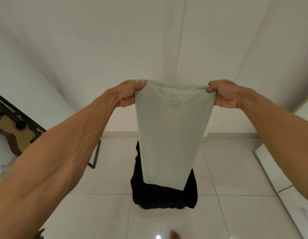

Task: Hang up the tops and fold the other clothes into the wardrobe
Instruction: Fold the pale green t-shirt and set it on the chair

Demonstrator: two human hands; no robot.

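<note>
Out in front of the person, at arm's length and about chest-high in the head camera, a pale green top [172, 131] hangs stretched between two raised hands. The left hand [128, 94] has its fingers [141, 82] clenched on one upper corner, and the right hand [224, 94] is pinching the other corner the same way, so both are gripping cloth, nothing loose. The printed logo near the top edge reads mirrored, so it's showing through from the far side of the cloth. The shirt looks already doubled lengthwise, since it hangs as a narrow panel, sleeves not visible.

Below it there's a black pile of clothes [164, 195] on the tiled floor [236, 169], and the shirt's bottom hem dangles in front of that pile; whether it touches can't be told from here. A guitar [15, 133] leans against the wall on the left, next to a black frame [96, 156]. No wardrobe or hanger is clearly in view.

Since it's a top, the judgement is that it belongs on a hanger, not in a folded stack. To do this bit well, the person should probably keep the top edge taut and level, give it a shake so the cloth drops flat, then open it out and find the neck hole before reaching for a hanger. Letting one corner go early would likely dump it onto the dark pile and mean sorting again.
</note>
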